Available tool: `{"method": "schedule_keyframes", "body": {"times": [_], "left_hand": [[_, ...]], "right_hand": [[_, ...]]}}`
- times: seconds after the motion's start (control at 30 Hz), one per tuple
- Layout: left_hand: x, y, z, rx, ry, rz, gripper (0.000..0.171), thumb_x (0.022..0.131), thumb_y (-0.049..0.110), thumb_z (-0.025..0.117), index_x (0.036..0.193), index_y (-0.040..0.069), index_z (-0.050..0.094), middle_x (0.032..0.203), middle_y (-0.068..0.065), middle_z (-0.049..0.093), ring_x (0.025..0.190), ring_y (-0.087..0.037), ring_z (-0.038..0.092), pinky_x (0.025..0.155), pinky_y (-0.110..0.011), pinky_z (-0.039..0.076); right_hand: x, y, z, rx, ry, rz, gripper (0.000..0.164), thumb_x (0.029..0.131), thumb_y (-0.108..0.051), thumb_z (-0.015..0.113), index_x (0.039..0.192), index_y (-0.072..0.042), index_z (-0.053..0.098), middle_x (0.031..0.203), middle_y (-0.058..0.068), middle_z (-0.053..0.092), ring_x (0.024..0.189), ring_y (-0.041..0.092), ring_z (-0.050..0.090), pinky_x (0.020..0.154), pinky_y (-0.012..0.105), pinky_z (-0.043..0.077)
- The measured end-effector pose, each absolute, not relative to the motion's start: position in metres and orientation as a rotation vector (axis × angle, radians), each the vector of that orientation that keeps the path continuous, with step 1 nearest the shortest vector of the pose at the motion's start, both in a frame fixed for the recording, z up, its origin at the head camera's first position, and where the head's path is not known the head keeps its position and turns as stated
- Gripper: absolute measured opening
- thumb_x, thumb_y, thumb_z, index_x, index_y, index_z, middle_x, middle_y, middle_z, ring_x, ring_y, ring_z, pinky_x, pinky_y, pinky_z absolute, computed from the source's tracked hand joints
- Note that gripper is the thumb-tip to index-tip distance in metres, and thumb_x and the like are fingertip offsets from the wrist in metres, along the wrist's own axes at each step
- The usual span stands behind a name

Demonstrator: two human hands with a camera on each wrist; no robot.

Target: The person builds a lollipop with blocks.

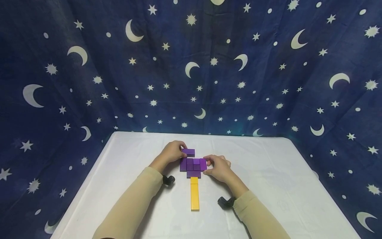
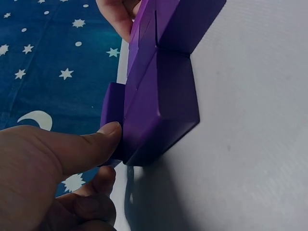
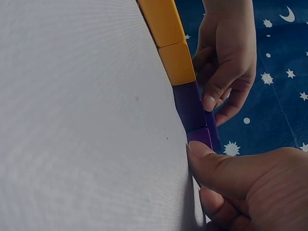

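Note:
My left hand (image 1: pixel 173 151) pinches the left end of a purple block (image 1: pixel 189 152), which lies crosswise just beyond a group of purple blocks (image 1: pixel 193 174). In the left wrist view, the left thumb (image 2: pixel 111 134) lies against that block, close to the group. The right hand (image 1: pixel 219 167) has thumb and forefinger at the two ends of the group's rightmost purple block (image 1: pixel 203 164). From the right wrist, its thumb (image 3: pixel 199 150) presses on the block's near end. Yellow blocks (image 1: pixel 195 197) run in a line from the group toward me.
A white cloth (image 1: pixel 253 159) covers the table. Behind and around it hangs a dark blue curtain (image 1: pixel 179 66) with moons and stars. Black wrist cameras (image 1: pixel 225 202) stick out from both sleeves, just above the cloth.

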State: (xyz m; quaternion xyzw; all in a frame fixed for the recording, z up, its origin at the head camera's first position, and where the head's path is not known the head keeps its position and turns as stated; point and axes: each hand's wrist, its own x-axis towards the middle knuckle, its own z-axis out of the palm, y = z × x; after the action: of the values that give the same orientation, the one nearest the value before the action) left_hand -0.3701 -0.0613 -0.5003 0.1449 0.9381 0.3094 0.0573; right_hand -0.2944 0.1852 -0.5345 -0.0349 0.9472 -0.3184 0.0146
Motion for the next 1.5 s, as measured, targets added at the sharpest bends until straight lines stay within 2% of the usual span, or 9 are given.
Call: {"method": "schedule_keyframes", "body": {"times": [0.3,0.5,0.67,0.8,1.07,1.5], "left_hand": [[-0.368,-0.051,-0.499,0.450,2.808,0.926,0.023,0.087,0.019,0.089,0.107,0.015,0.080,0.091,-0.004,0.072,0.083,-0.019,0.062,0.082,-0.037,0.051],[-0.369,-0.048,-0.500,0.435,2.810,0.886,0.026,0.088,0.023,0.088,0.111,0.015,0.080,0.099,-0.004,0.075,0.089,-0.019,0.065,0.092,-0.042,0.055],[-0.369,-0.048,-0.499,0.421,2.797,0.887,0.015,0.099,0.024,0.078,0.111,0.016,0.081,0.103,-0.005,0.077,0.093,-0.020,0.067,0.096,-0.045,0.055],[-0.369,-0.048,-0.498,0.416,2.796,0.883,0.015,0.105,0.021,0.068,0.111,0.017,0.082,0.103,-0.005,0.077,0.094,-0.020,0.067,0.097,-0.045,0.055],[-0.368,-0.049,-0.499,0.443,2.791,0.888,0.016,0.105,0.015,0.067,0.108,0.018,0.082,0.103,-0.006,0.077,0.094,-0.020,0.067,0.097,-0.044,0.055],[-0.368,-0.047,-0.502,0.453,2.783,0.898,0.015,0.104,0.015,0.068,0.108,0.018,0.083,0.103,-0.006,0.077,0.093,-0.021,0.066,0.097,-0.045,0.055]], "right_hand": [[-0.293,0.186,-0.535,-0.106,2.942,-0.987,0.062,0.080,-0.025,0.096,0.137,-0.023,0.072,0.094,-0.007,0.063,0.110,0.023,0.049,0.108,0.058,0.025],[-0.293,0.187,-0.536,-0.150,2.955,-0.989,0.062,0.079,-0.025,0.096,0.137,-0.022,0.072,0.095,-0.008,0.064,0.110,0.023,0.050,0.109,0.059,0.024],[-0.294,0.187,-0.536,-0.156,2.956,-0.989,0.063,0.079,-0.024,0.096,0.137,-0.021,0.072,0.094,-0.007,0.062,0.108,0.023,0.048,0.108,0.058,0.023],[-0.294,0.187,-0.535,-0.149,2.952,-0.990,0.062,0.080,-0.023,0.096,0.137,-0.021,0.072,0.093,-0.007,0.061,0.109,0.023,0.048,0.107,0.058,0.023],[-0.294,0.186,-0.533,-0.144,2.943,-1.002,0.062,0.080,-0.022,0.096,0.137,-0.021,0.072,0.092,-0.007,0.061,0.111,0.024,0.048,0.108,0.058,0.023],[-0.295,0.185,-0.534,-0.140,2.947,-0.994,0.062,0.080,-0.023,0.096,0.137,-0.021,0.072,0.093,-0.007,0.062,0.110,0.024,0.048,0.107,0.058,0.023]]}}
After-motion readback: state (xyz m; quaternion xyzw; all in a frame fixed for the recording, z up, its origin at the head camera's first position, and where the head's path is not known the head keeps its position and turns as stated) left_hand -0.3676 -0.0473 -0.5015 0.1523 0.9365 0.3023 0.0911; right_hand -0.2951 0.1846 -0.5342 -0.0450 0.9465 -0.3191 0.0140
